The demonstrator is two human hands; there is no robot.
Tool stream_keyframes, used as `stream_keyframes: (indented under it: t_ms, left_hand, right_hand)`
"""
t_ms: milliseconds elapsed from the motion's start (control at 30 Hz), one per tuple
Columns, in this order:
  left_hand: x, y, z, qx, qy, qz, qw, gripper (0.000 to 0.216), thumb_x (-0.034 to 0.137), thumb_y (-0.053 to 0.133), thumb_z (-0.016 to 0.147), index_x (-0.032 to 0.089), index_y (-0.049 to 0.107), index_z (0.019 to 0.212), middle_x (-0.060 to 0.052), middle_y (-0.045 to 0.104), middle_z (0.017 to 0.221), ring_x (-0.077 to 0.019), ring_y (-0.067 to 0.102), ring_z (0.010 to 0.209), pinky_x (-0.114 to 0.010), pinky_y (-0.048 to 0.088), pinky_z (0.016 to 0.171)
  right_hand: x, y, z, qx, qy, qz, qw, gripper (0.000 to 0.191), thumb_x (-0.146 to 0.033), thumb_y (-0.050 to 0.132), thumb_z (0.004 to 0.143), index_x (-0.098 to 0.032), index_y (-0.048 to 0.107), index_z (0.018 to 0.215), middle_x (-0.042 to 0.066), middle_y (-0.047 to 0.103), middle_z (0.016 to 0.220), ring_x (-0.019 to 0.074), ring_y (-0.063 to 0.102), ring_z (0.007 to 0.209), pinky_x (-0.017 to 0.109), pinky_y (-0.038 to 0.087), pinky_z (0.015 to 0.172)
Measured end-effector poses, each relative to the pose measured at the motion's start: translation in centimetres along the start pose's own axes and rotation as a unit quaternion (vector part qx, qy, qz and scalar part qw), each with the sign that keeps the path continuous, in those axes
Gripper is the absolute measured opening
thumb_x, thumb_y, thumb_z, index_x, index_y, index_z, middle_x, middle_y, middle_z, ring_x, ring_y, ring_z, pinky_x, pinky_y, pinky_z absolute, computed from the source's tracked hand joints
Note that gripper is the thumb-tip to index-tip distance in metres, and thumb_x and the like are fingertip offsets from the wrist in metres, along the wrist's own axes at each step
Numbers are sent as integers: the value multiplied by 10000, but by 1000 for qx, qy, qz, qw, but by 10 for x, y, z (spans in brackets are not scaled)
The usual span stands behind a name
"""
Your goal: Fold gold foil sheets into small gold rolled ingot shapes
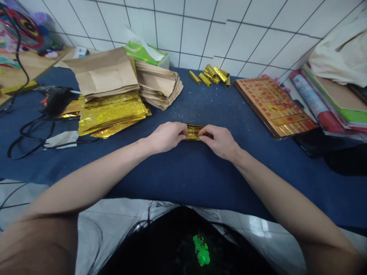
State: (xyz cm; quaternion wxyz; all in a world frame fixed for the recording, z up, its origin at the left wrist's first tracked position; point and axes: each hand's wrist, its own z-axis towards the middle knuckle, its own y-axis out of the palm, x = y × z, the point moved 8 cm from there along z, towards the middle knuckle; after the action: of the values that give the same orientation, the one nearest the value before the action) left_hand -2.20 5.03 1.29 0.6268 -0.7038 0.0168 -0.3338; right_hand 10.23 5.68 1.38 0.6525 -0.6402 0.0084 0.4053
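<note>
A gold foil piece (194,133) is pinched by the left hand (168,136) and right hand (220,142) over blue cloth (189,172).

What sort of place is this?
Probably a craft corner in a home or small workshop, though I can't tell which. On the blue cloth are stacked gold sheets, small gold rolls and what looks like a glue gun.

"What lies on the blue tabletop (189,175)?"
"Gold sheets (113,112) at ten o'clock, a stack of brown paper (160,84) at eleven, gold rolls (213,75) between twelve and one."
"And the sides?"
"Glue gun (57,100), black cable (17,157) and a white scrap (62,138) towards nine; a printed gold stack (276,105) between two and three."
</note>
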Motion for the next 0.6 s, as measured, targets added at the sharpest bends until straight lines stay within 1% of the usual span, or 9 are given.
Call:
stream_keyframes:
  t_ms: [100, 233, 300, 367, 467, 600]
  left_hand:
    - [-1, -1, 0, -3, -13, 5, 1000, 114, 206, 486, 804, 189, 598, 797, -15, 641, 810, -156, 581, 718, -260, 400, 649]
    - [3, -2, -1, -12, 17, -11, 1000, 89, 216, 527, 781, 182, 593, 831, -17, 622, 818, -143, 569, 707, -243, 395, 637]
    - [3, -1, -1, -15, 23, -21, 999, 90, 197, 515, 779, 182, 588, 830, -15, 620, 809, -141, 570, 710, -242, 395, 644]
    - [0, 0, -1, -15, 9, -17, 1000, 112, 171, 475, 787, 191, 581, 818, -14, 629, 807, -149, 577, 724, -251, 393, 649]
    - [-2, 1, -1, -12, -16, 20, 1000, 141, 171, 438, 797, 208, 568, 838, -18, 646, 844, -174, 590, 742, -265, 388, 623]
    - [3, 3, -2, -17, -37, 88, 995, 151, 195, 412, 820, 204, 539, 901, -39, 642, 861, -198, 603, 720, -281, 389, 583]
  right_hand:
    - [2, 2, 1, -12, 10, 14, 1000, 86, -218, 535, 779, -192, 608, 742, 3, 616, 724, 136, 531, 628, 280, 386, 609]
    - [3, 3, 1, -19, 20, 11, 1000, 83, -211, 530, 774, -192, 604, 740, -2, 605, 703, 129, 514, 605, 278, 378, 598]
    - [3, 4, 1, -22, 22, 10, 999, 79, -211, 528, 774, -194, 600, 746, -4, 603, 702, 128, 511, 602, 276, 375, 594]
    - [4, 4, 0, -24, 25, 11, 999, 65, -209, 531, 772, -194, 594, 767, -5, 604, 708, 128, 514, 607, 274, 373, 593]
    - [4, 5, -1, -27, 29, 7, 999, 48, -195, 532, 768, -195, 579, 777, -5, 602, 706, 128, 515, 608, 272, 370, 591]
    - [1, 5, -1, -31, 33, -11, 999, 48, -180, 517, 772, -193, 564, 770, 1, 591, 705, 131, 510, 613, 270, 367, 592]
